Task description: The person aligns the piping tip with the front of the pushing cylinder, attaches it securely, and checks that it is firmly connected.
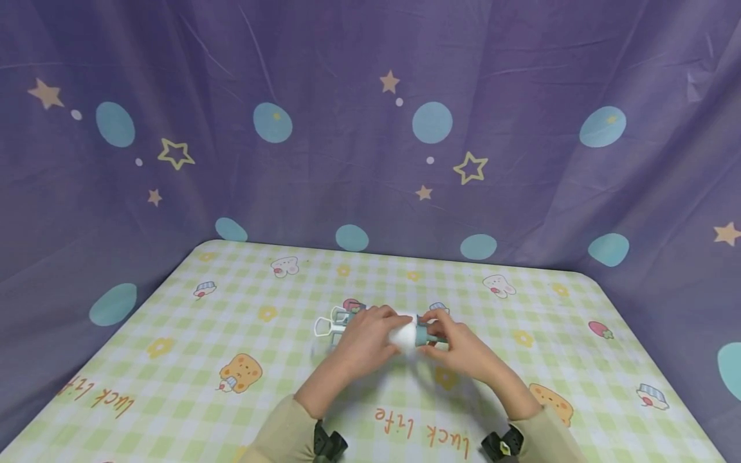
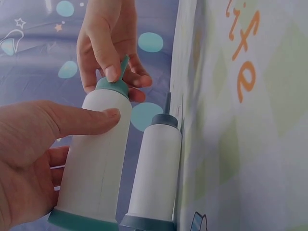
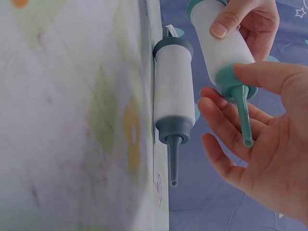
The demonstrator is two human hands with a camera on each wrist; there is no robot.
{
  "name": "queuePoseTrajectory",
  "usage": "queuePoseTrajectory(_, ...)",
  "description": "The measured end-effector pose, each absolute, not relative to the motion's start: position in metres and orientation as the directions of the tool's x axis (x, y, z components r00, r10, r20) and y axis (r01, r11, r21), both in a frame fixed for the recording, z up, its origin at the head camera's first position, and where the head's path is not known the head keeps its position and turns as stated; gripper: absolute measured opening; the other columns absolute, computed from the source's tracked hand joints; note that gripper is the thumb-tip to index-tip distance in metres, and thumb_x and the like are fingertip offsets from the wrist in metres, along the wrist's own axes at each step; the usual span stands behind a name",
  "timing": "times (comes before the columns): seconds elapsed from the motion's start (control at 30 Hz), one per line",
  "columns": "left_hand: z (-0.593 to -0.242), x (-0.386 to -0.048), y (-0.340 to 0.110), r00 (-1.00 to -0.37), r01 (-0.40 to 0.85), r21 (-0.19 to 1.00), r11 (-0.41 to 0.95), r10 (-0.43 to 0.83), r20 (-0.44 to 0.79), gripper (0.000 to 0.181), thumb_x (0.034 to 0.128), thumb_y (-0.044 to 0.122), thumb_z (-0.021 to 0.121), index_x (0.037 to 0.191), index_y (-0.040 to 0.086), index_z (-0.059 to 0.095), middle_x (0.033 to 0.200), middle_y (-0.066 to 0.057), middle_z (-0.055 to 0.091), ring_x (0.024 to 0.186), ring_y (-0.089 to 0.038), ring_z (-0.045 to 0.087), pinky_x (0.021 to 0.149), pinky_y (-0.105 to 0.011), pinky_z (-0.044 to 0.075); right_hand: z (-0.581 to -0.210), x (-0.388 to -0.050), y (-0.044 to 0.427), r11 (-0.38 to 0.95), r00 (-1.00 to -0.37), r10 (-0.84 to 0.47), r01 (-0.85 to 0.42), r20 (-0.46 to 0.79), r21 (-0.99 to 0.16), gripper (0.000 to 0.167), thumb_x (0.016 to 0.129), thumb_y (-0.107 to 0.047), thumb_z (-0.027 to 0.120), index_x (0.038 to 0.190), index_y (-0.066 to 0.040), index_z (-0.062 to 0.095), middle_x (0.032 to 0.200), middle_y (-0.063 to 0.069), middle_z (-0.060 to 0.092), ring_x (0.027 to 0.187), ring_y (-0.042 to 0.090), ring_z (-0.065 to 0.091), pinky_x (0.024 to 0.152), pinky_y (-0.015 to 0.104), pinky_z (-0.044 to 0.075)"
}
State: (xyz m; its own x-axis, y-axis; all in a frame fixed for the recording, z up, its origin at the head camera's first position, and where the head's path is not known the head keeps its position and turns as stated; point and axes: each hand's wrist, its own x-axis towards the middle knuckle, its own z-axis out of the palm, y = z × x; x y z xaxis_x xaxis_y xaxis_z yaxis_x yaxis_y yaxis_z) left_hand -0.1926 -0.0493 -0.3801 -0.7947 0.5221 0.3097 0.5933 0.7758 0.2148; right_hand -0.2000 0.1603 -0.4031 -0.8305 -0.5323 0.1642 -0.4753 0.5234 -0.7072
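Note:
My left hand [image 1: 370, 337] grips the white barrel of an icing-syringe-like tube [image 2: 94, 163], its thumb along the side. This tube has a green end collar, a green nozzle cap [image 3: 231, 79] and a thin nozzle [image 3: 244, 118]. At that cap my right hand [image 1: 460, 344] pinches with thumb and fingertips, its other fingers loosely curved below the nozzle. Close beside it, on the table, lies a second white tube [image 3: 174, 84] with a blue-grey cap and nozzle [image 3: 174, 161]. In the head view, my hands hide most of both tubes; a white loop handle [image 1: 322, 326] shows at left.
A green-and-white checked cloth [image 1: 278, 334] with printed cartoons covers the table. Behind it hangs a purple curtain [image 1: 347, 161] with stars and blue dots. Dark wrist straps [image 1: 329, 444] sit at both cuffs.

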Motion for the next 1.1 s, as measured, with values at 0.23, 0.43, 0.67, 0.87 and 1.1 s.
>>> queuePoseTrajectory(0.23,-0.3792,-0.1916,-0.0490,-0.797,0.592,0.218,0.776,0.522,0.304,0.047,0.0724,0.022,0.075,0.118,0.020,0.062,0.102,0.001,0.062,0.087,-0.016,0.057,0.077,-0.032,0.045,-0.4003,-0.1994,0.1624,0.531,-0.834,-0.535,-0.456,0.135,-0.714,0.030,0.090,-0.033,0.055,0.113,-0.015,0.047,0.109,0.008,0.064,0.101,0.021,0.062,0.082,0.043,0.049)
queuePoseTrajectory(0.43,-0.3784,-0.1910,-0.0490,-0.792,0.597,0.217,0.772,0.526,0.310,0.047,0.0727,0.021,0.074,0.118,0.021,0.062,0.102,0.002,0.062,0.087,-0.016,0.057,0.077,-0.032,0.045,-0.4004,-0.2007,0.1646,0.565,-0.840,-0.532,-0.446,0.107,-0.694,0.029,0.094,-0.040,0.043,0.110,-0.017,0.053,0.103,-0.001,0.065,0.095,0.016,0.062,0.077,0.032,0.049)
queuePoseTrajectory(0.67,-0.3778,-0.1907,-0.0487,-0.782,0.610,0.216,0.763,0.536,0.317,0.047,0.0728,0.020,0.074,0.118,0.021,0.062,0.101,0.002,0.062,0.088,-0.016,0.057,0.078,-0.033,0.045,-0.4014,-0.2017,0.1657,0.578,-0.841,-0.527,-0.461,0.124,-0.673,0.027,0.097,-0.037,0.038,0.101,-0.019,0.057,0.086,-0.004,0.062,0.073,0.013,0.057,0.062,0.024,0.044)
queuePoseTrajectory(0.87,-0.3780,-0.1917,-0.0492,-0.782,0.610,0.214,0.763,0.533,0.323,0.048,0.0716,0.021,0.075,0.117,0.020,0.062,0.101,0.001,0.062,0.087,-0.016,0.057,0.077,-0.032,0.045,-0.4021,-0.2007,0.1641,0.568,-0.856,-0.481,-0.468,0.189,-0.677,0.039,0.086,-0.038,0.060,0.116,-0.014,0.054,0.106,-0.004,0.060,0.091,0.011,0.058,0.077,0.030,0.049)
queuePoseTrajectory(1.1,-0.3770,-0.1919,-0.0493,-0.782,0.610,0.209,0.764,0.538,0.316,0.048,0.0716,0.021,0.075,0.118,0.020,0.062,0.101,0.001,0.062,0.087,-0.016,0.057,0.077,-0.032,0.045,-0.4030,-0.2008,0.1621,0.501,-0.815,-0.489,-0.555,0.312,-0.664,0.041,0.078,-0.019,0.072,0.113,-0.010,0.053,0.107,-0.004,0.058,0.089,0.010,0.059,0.077,0.027,0.049)
